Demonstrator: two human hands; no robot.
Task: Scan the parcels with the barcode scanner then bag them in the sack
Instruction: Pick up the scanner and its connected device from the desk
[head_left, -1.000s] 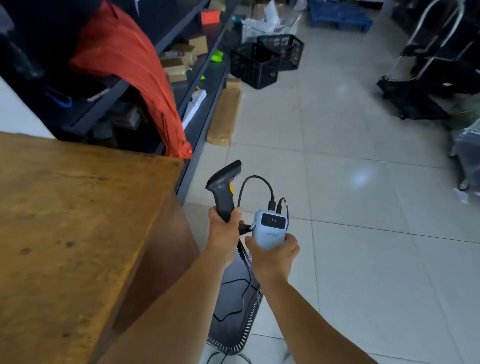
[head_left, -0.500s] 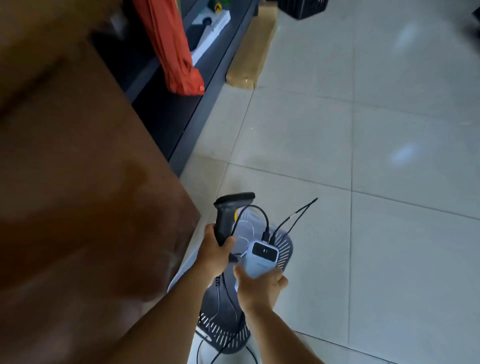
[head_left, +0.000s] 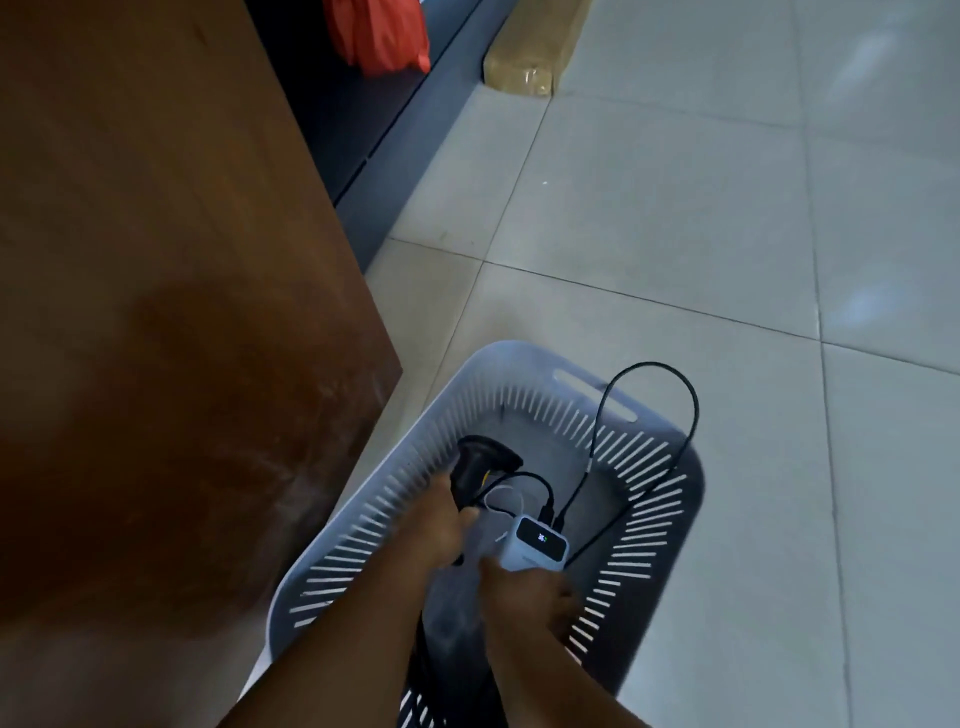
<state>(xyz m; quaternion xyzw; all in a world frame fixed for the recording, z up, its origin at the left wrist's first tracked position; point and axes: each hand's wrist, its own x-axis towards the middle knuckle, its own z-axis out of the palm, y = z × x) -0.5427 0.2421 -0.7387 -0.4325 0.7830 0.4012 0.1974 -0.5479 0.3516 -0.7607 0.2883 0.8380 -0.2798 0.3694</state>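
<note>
1. Since a second ago I have lowered both hands into the grey basket (head_left: 519, 364) beside the counter (head_left: 182, 260).
2. My left hand (head_left: 434, 525) fingers wrap the barcode scanner (head_left: 475, 462); my right hand (head_left: 519, 592) grips the power bank (head_left: 537, 548).
3. No parcels in view; scanning seems finished or paused.

Floor (head_left: 675, 218) is laid in large pale grey tiles with thin dark grout lines; soft light patches are reflected at right. Left side is filled by a brown wooden table (head_left: 156, 260), seen from above, edge blurred. Dark shelving base (head_left: 374, 119) is set along the upper left. A long brown-wrapped package (head_left: 535, 47) is laid on the floor beside it.
</note>
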